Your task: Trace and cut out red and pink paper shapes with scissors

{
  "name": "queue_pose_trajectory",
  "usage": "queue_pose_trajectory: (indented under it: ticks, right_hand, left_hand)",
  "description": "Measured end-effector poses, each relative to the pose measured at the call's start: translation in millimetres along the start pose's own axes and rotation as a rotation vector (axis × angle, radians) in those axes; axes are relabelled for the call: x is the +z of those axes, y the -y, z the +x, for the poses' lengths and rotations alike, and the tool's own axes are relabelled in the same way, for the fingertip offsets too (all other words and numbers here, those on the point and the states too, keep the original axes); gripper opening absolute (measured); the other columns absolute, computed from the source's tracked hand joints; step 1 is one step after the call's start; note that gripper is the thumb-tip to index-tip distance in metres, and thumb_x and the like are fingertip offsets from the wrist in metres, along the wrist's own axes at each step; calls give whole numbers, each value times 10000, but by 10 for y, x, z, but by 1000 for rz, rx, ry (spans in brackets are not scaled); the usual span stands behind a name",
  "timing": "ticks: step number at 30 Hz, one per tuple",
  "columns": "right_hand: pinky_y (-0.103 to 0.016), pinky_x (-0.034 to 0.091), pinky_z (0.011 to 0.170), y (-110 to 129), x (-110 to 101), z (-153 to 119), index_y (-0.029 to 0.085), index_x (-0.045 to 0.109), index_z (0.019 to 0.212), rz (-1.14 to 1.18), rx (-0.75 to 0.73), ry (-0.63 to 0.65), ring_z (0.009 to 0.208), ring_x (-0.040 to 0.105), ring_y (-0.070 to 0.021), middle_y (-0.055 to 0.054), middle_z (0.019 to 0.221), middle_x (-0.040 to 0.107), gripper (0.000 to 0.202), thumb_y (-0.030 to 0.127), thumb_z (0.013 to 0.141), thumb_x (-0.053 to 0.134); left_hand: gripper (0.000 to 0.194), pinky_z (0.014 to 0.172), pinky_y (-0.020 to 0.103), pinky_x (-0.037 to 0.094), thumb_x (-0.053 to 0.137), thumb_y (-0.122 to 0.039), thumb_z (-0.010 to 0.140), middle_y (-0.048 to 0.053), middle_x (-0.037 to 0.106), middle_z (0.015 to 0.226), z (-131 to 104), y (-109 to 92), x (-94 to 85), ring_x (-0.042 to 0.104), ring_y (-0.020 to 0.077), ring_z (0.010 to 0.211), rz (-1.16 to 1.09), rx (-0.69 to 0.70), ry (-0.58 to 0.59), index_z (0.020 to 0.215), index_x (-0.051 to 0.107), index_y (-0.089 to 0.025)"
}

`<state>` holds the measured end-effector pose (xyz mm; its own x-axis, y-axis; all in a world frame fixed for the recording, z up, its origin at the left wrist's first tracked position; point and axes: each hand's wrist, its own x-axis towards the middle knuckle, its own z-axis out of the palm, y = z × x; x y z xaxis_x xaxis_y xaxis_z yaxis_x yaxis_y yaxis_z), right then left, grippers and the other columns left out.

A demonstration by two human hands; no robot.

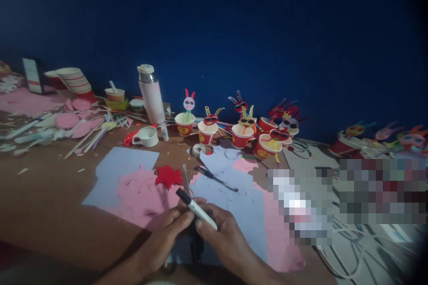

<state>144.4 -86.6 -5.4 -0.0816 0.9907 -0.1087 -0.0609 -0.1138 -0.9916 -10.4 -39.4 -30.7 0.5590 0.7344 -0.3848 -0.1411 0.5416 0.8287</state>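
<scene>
Near the bottom middle, both hands meet around a white marker [202, 214] with a black cap, tilted with the cap up and left. My right hand [227, 234] is closed, its thumb pressed along the marker's lower end. My left hand [169, 231] is closed too, thumb and fingers at the marker's cap side. A thin metal tip [186, 174] sticks up behind the cap, and a dark object [197, 242] shows between the palms; I cannot tell whether they are one tool. Just beyond the hands lie a red star-edged paper cutout [169, 176] and a black pen [216, 179].
Pink paper [137, 191] and pale blue paper [247, 209] cover the table under the hands. Behind stand red paper cups [207, 133] with paper faces, a white thermos [152, 98], a mug [147, 137] and a tape roll [199, 149]. Cables [347, 249] run at right; cutting scraps [76, 120] lie left.
</scene>
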Motion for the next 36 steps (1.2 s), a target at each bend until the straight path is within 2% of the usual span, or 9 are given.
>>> queue_pose_trajectory:
  ticks: [5,8,12,14,16,20,25,31,36]
  right_hand:
    - [-196,375,577,98,-8,-128,209,614,1079,-282,-16,126,632,481,-110,45,721,573,243,285,883,493]
    - [-195,365,565,115,-111,-194,215,621,1002,-504,-37,185,596,493,-104,48,686,575,219,282,913,432]
    - [-221,394,641,-59,-326,-230,186,604,783,-831,-138,28,716,576,-143,-20,793,609,197,191,876,430]
    - [-241,388,595,-173,-432,-236,189,603,716,-1048,-80,-95,673,586,-166,-31,742,613,171,174,828,475]
    - [-258,406,604,-256,-516,-239,215,641,791,-1175,-9,-127,693,619,-196,-24,765,656,90,191,783,554]
    - [-297,463,660,-339,-601,-239,262,588,1159,-1286,38,-85,786,660,-246,-23,930,707,447,283,721,677]
    - [-324,476,653,-450,-631,-236,234,600,1189,-1437,-6,-22,768,650,-265,-63,906,701,470,234,727,685]
    - [-285,460,652,-523,-637,-259,267,648,1106,-1430,-75,-70,767,641,-229,-46,887,691,408,131,721,658]
    - [-281,435,632,-500,-622,-255,247,648,1076,-1391,-92,-71,737,634,-222,-45,853,684,280,200,804,605]
  left_hand:
    - [208,679,280,484,531,-316,791,41,652,769,-17,-95,-122,627,185,754,-194,-181,2,885,628,-158]
    - [135,574,228,439,534,-271,753,17,605,669,-12,-195,-228,563,132,609,-130,-150,45,755,597,-153]
    - [165,519,221,391,520,-322,788,7,571,667,-35,-328,-409,496,116,565,73,-60,96,741,539,-164]
    - [210,530,230,390,524,-376,811,-2,557,660,-59,-435,-484,499,124,574,260,-27,93,759,516,-173]
    - [222,554,231,389,515,-395,829,-19,539,661,-83,-577,-538,491,122,583,513,8,76,794,514,-176]
    - [255,649,262,395,404,-393,879,-13,546,723,-87,-866,-636,512,152,679,1101,81,-34,861,551,-186]
    - [311,744,354,399,302,-302,884,89,610,856,24,-980,-804,566,235,804,1622,136,-293,920,581,-168]
    - [323,708,355,413,265,-249,867,107,609,790,147,-949,-886,580,254,776,1749,111,-387,902,573,-157]
    - [317,724,355,410,281,-265,866,101,609,815,175,-913,-886,586,252,798,1756,136,-400,931,574,-163]
